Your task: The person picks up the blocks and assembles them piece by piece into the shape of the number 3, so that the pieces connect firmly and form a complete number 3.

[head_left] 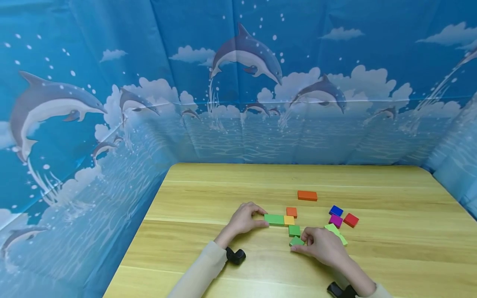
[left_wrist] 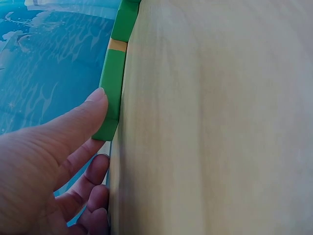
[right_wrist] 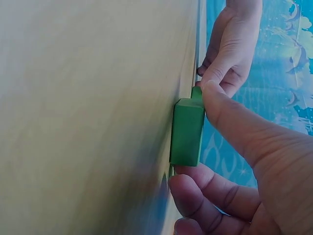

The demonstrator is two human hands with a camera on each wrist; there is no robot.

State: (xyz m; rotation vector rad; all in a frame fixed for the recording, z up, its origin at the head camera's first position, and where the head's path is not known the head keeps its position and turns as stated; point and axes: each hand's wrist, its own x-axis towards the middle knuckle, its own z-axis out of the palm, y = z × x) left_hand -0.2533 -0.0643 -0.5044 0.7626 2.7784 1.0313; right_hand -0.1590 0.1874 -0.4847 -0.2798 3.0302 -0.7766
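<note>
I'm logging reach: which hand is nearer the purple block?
Right. The right hand is just short of the purple block, slightly left; the left hand is much farther left, at the long green block.

No lettering, label, brand or number can be read in any view. No sign can be made out.

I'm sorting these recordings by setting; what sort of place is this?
Probably a makeshift recording booth: a dolphin-print backdrop hangs behind and beside a wood-grain table, and the person there wears black wrist cameras.
</note>
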